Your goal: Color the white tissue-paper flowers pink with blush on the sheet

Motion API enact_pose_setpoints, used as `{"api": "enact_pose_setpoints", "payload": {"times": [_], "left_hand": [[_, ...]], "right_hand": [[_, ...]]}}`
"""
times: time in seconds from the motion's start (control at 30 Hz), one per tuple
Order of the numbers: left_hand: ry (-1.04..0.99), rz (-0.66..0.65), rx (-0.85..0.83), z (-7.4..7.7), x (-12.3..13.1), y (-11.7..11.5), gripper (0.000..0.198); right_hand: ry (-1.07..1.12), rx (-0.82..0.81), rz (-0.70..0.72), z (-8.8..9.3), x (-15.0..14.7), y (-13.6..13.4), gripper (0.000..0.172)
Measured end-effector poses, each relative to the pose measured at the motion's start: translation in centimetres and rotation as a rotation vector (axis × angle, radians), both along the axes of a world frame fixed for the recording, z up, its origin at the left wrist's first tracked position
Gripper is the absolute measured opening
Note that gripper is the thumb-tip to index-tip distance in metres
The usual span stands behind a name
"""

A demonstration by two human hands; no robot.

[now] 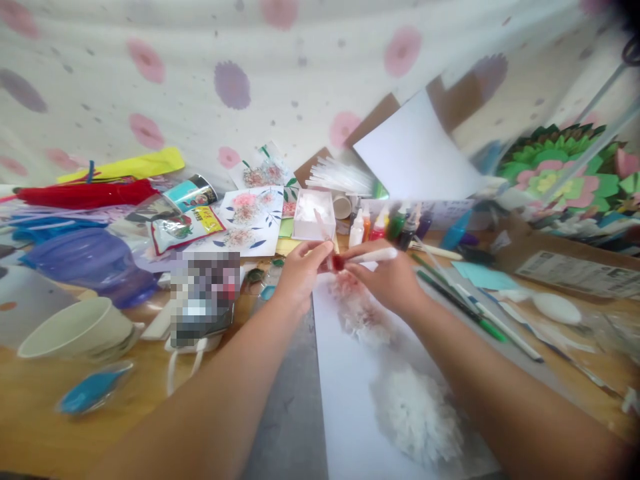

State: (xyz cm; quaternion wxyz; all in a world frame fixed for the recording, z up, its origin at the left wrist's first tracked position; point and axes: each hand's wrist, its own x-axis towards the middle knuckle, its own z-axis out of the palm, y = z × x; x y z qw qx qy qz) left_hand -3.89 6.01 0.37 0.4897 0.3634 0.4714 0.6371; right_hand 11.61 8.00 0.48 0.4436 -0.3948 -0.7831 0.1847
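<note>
My right hand [385, 277] is closed round a white-handled tool [377, 255] whose kind blur hides. Close to its left end is a small dark red thing [338, 263], between my two hands. My left hand [304, 270] pinches a thin pale stick [321, 225] that points up and away. Both hands are over the far end of a long white sheet of paper [333, 393]. Just under them a fluffy flower-like patch [367, 317] on the sheet turns reddish at its upper part. A second, white fluffy patch [419, 413] lies nearer to me.
A white box [313, 213] with white stuff inside stands beyond my hands, beside several paint bottles [380, 225]. Green pens [463, 307] lie to the right, near a cardboard box [575, 260]. A paper bowl [75, 330] and a purple bowl [95, 263] are left.
</note>
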Motion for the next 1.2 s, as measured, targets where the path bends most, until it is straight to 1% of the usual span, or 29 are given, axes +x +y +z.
{"api": "enact_pose_setpoints", "payload": {"times": [0.07,0.1,0.2,0.23,0.3,0.37,0.47,0.5,0.6,0.63,0.7,0.77,0.83,0.9,0.93,1.03,1.07,1.13,1.2], "left_hand": [[-0.025,-0.020,-0.007,0.2,0.1,-0.1,0.029],[-0.031,-0.029,-0.008,0.2,0.1,-0.2,0.029],[-0.035,-0.084,0.021,0.3,0.4,-0.5,0.030],[-0.032,-0.101,0.032,0.3,0.4,-0.6,0.030],[-0.023,-0.118,0.041,0.3,0.6,-0.7,0.029],[-0.010,-0.123,0.035,0.2,0.7,-0.7,0.029],[0.019,-0.128,0.028,0.1,0.6,-0.6,0.029],[0.032,-0.125,0.022,0.0,0.6,-0.6,0.029],[0.060,-0.106,-0.002,0.0,0.6,-0.7,0.027],[0.071,-0.106,-0.007,0.0,0.5,-0.7,0.027],[0.088,-0.122,-0.006,0.0,0.5,-0.8,0.028],[0.077,-0.146,0.005,0.0,0.6,-0.8,0.028],[0.039,-0.157,0.012,0.0,0.6,-0.8,0.028],[0.018,-0.155,0.010,0.0,0.6,-0.7,0.028],[0.023,-0.158,0.007,0.0,0.6,-0.7,0.028],[0.060,-0.175,0.001,-0.1,0.6,-0.7,0.030],[0.063,-0.176,0.001,-0.1,0.5,-0.7,0.030],[0.051,-0.166,0.000,-0.1,0.6,-0.8,0.031],[0.047,-0.158,0.002,0.0,0.6,-0.8,0.030]], "right_hand": [[-0.054,-0.034,0.037,0.5,0.3,-0.2,0.017],[-0.062,-0.055,0.030,0.7,0.5,-0.2,0.016],[0.029,-0.085,-0.049,1.4,1.0,-0.5,0.009],[0.025,-0.084,-0.039,1.6,1.1,-0.6,0.008],[-0.085,-0.088,0.029,1.8,1.2,-0.8,0.010],[-0.183,-0.100,0.054,1.8,1.3,-0.9,0.011],[-0.144,-0.090,-0.027,1.8,1.4,-1.0,0.010],[-0.159,-0.085,-0.030,1.8,1.4,-1.1,0.010],[-0.309,-0.099,-0.009,1.7,1.4,-1.2,0.009],[-0.318,-0.107,-0.019,1.7,1.5,-1.2,0.009],[-0.236,-0.105,-0.055,1.7,1.5,-1.1,0.009],[-0.183,-0.090,-0.054,1.5,1.6,-1.0,0.009],[-0.275,-0.089,-0.018,1.3,1.7,-0.9,0.009],[-0.370,-0.101,-0.018,1.1,1.7,-0.8,0.009],[-0.358,-0.101,-0.032,1.1,1.8,-0.7,0.009],[-0.206,-0.062,-0.058,1.1,1.8,-0.7,0.009],[-0.207,-0.047,-0.040,1.1,1.9,-0.7,0.008],[-0.294,-0.028,-0.007,1.1,1.9,-0.8,0.006],[-0.324,-0.034,-0.011,1.1,1.9,-0.8,0.005]]}}
